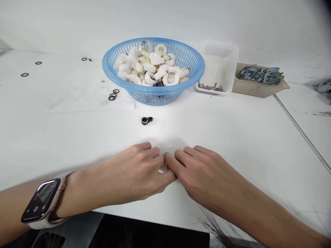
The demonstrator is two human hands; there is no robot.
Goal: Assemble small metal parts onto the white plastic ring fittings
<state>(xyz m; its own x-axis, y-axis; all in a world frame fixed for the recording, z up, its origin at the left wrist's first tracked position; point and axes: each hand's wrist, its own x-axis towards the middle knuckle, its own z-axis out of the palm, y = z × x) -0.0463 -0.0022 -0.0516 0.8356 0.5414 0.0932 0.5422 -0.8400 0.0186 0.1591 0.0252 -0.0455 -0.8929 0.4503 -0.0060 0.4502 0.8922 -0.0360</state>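
Above the front part of the white table, my left hand [144, 168] and my right hand [196, 168] meet with fingers curled inward. Both are closed around a small white plastic part [162, 168]. Only a sliver of it shows between the thumbs and forefingers, so its shape is hidden. Just beyond my hands lies a small black fitting with a shiny ring [146, 120]. Behind that stands a blue plastic basket [155, 90], heaped with white, ring-shaped plastic floats [157, 58] that carry small metal pieces.
Several black O-rings [112, 96] lie on a white sheet [77, 100] at left. Right of the basket, a white plastic tray [230, 69] holds thin metal pins [210, 87]. Beside it, a beige box [253, 89] contains grey metal carburetors [261, 74]. A wall rises behind.
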